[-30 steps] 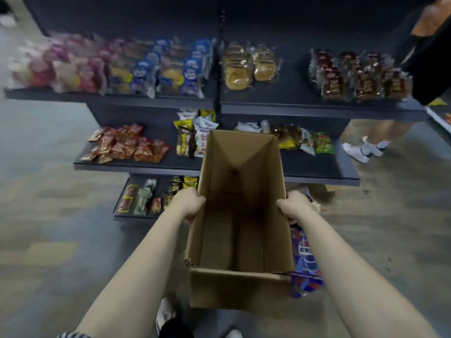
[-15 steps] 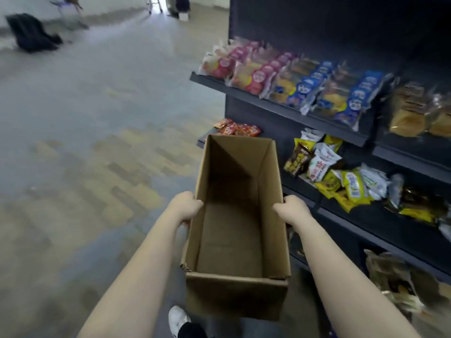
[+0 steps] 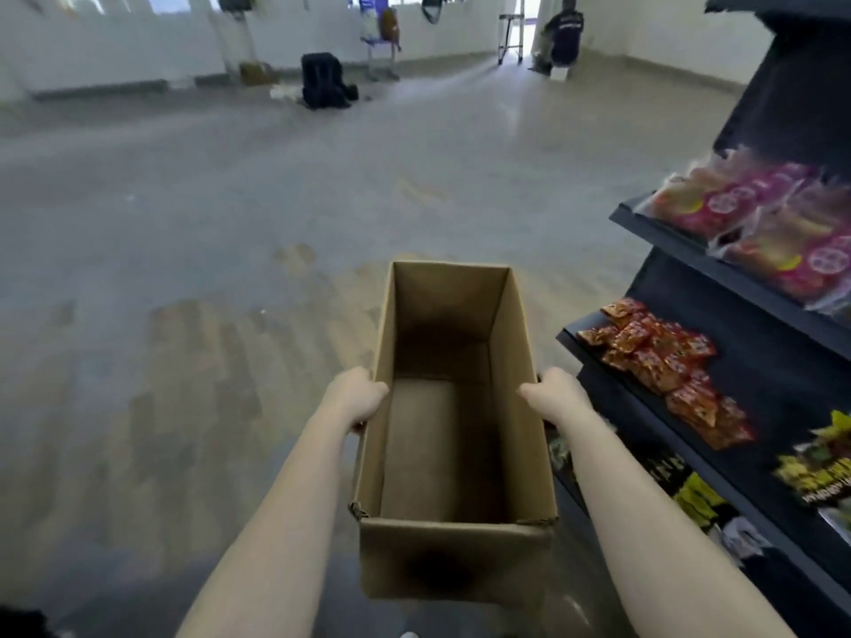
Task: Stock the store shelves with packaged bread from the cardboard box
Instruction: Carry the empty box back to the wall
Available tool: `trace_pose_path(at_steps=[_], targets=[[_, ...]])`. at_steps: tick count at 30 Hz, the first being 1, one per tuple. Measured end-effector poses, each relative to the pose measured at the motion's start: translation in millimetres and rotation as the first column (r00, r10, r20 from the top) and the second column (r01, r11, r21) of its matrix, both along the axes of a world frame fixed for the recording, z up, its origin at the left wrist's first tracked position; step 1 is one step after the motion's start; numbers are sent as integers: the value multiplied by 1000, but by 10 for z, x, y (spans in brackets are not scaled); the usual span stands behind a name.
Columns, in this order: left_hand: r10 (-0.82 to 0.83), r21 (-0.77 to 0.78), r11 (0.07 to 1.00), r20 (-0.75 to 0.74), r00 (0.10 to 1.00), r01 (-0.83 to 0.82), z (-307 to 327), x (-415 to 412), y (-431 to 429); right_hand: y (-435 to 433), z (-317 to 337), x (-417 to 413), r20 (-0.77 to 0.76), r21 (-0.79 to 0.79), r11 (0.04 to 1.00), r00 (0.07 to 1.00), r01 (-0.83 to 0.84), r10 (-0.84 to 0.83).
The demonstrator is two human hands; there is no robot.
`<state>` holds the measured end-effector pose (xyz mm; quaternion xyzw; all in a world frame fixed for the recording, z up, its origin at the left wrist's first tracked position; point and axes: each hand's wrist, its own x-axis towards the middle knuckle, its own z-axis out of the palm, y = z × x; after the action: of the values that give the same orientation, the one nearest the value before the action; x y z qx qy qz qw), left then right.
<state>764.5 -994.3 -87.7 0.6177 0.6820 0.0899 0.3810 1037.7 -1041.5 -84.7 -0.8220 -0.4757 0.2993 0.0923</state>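
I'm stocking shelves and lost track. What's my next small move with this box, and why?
Probably carry the box aside and set it on the floor: it looks empty, your left hand and right hand grip its side walls, and the shelves sit off to your right.

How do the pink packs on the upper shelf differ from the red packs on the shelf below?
The pink packs are larger, with a round emblem; the red packs are smaller. The pink packs overlap in rows on the upper shelf, while the red packs lie flat in a strip on the shelf below. Both are glossy wrapped goods right of the cardboard box.
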Motion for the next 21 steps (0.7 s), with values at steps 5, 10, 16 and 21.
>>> trace_pose_path(at_steps=[5, 10, 16, 21], targets=[[140, -14, 990, 1, 990, -140, -82, -567, 360, 719, -37, -509, -20, 6, 993, 992, -122, 122], [240, -63, 969, -1, 971, -240, -158, -1026, 772, 1529, -131, -990, -70, -22, 977, 975, -212, 210], [403, -84, 912, 18, 915, -401, -110, -1550, 1461, 2689, -163, -1548, -174, -29, 952, 939, -306, 296], [524, -60, 851, 16, 852, -522, 62, -1874, 2052, 3647, 20, -1992, -231, -29, 915, 893, -403, 387]])
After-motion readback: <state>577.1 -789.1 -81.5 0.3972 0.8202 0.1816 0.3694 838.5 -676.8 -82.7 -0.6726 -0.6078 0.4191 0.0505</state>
